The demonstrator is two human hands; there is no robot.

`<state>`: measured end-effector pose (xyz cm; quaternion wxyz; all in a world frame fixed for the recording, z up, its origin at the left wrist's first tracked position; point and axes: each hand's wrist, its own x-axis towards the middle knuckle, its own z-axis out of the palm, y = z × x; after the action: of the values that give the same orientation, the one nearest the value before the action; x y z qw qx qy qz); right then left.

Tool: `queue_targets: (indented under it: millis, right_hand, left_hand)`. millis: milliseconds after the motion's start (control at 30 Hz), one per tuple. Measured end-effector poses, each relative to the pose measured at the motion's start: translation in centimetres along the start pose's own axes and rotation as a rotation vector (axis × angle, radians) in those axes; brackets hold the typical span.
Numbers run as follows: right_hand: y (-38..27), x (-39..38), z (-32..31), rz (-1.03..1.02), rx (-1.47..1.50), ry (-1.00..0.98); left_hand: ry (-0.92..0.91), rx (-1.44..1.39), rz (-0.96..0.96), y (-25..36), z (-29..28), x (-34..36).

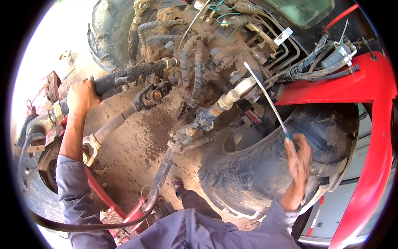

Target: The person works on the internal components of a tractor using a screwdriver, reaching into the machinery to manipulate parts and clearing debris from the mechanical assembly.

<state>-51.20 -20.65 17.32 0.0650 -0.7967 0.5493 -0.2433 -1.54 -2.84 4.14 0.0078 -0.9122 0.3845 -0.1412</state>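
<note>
My left hand point(83, 96) is closed around a thick dark bar point(128, 76), which runs from a threaded joint at the left to the muddy machinery in the middle. In my right hand point(299, 159) is a long screwdriver point(270, 101) with a teal handle. Its pale shaft points up and to the left, and the tip shows in front of the dirty rear housing point(232, 62). Whether the tip touches anything I cannot tell. Beneath the bar lies a jointed drive shaft point(120, 118). A rusty adjustable link arm point(211, 114) slants down through the middle.
A big black tyre point(265, 162) stands at the right under a red fender point(331, 89), with another tyre point(110, 37) at the far left. Ribbed hoses point(191, 70) hang from the housing. Red framework point(99, 191) and a dark cable point(91, 227) are near me at the lower left.
</note>
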Motion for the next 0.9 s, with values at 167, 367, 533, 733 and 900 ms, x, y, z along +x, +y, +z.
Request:
queue_targets:
  millis: [167, 367, 533, 733, 900]
  right_hand:
    - [-1.1, 7.2, 2.5, -0.289, -0.181, -0.064]
    - [-1.9, 11.9, -0.5, -0.531, -0.321, -0.080]
    - [-2.0, 14.0, -1.4, -0.912, -0.387, 0.090]
    - [-1.5, 16.8, -0.4, -1.011, -0.516, 0.072]
    - [-1.5, 16.1, -0.9, -0.902, -0.522, 0.058]
  left_hand:
    - [0.024, -0.003, -0.004, 0.2, -0.2, -0.3]
    - [-0.005, 0.012, -0.006, 1.2, -1.7, -0.5]
    - [-0.033, 0.017, -0.025, 1.1, -1.6, -0.4]
    - [-0.016, 0.010, -0.010, 1.1, -1.2, -0.4]
    - [0.009, 0.036, 0.014, 1.2, -0.5, -0.3]
